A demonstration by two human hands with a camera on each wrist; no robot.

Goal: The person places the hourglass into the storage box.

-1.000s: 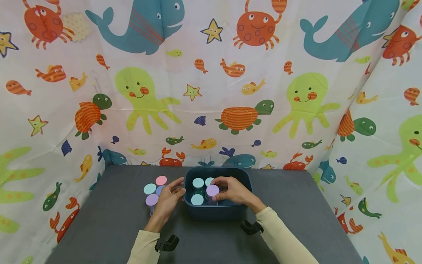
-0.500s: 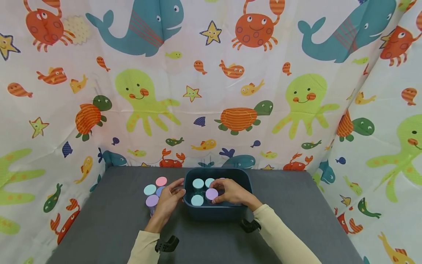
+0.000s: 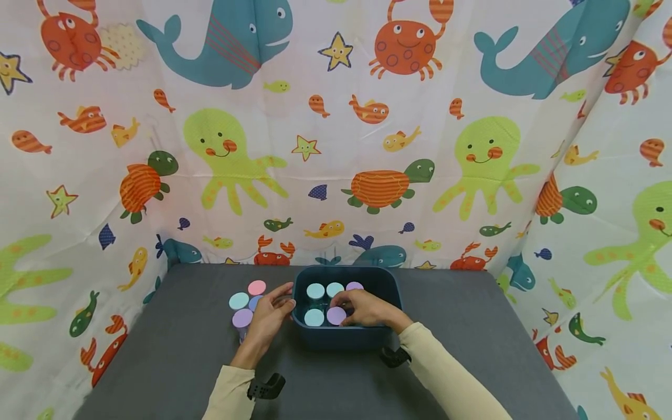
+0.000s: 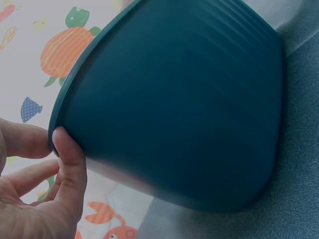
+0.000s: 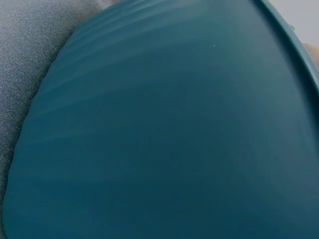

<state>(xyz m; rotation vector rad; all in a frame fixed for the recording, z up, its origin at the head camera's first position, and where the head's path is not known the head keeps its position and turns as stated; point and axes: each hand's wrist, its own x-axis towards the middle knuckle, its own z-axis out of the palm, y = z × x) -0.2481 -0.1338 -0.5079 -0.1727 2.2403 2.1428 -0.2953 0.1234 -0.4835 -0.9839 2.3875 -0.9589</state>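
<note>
Front purple-lidded jar [image 3: 336, 316] upright in blue bin [image 3: 343, 339], lower center of head frame, just left of the right hand [image 3: 364, 308], the nearer one, grip pinching it near the top, left hand [image 3: 268, 319] pinching the bin's left rim

Purple-lidded jar [image 3: 336, 315] lower in bin [image 3: 343, 338]
</note>
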